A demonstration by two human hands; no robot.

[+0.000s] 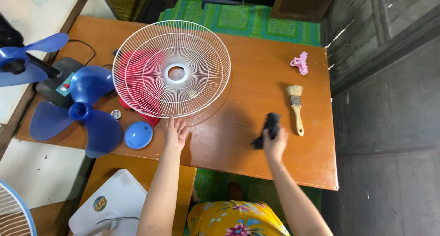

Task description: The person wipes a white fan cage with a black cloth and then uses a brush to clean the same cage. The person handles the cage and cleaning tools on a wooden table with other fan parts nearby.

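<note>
On the orange-brown wooden tabletop (256,139), the left hand (176,133) lies flat with its fingers spread, fingertips touching the near rim of a white wire fan guard (172,68); its grip is wide and holds nothing. The guard lies on the tabletop, a round plastic ring at its centre, and a red cloth (133,77) shows through the wires on its left side, one corner sticking out beneath the near edge. The right hand (275,144) rests well to the right of the guard, its grip closed on a dark cloth (269,128) that is bunched against the tabletop. Just to the right of that cloth lies a paintbrush (296,107) with a pale wooden handle and light bristles, the bristles pointing away from the person. Farther back, near the right edge, sits a pink hair claw (300,63). At the left end of the tabletop, a blue three-bladed fan propeller (80,112) lies flat, with a round blue cap (138,135) just beside it and near the left hand. A small white knob (116,114) sits between the propeller and the guard.
</note>
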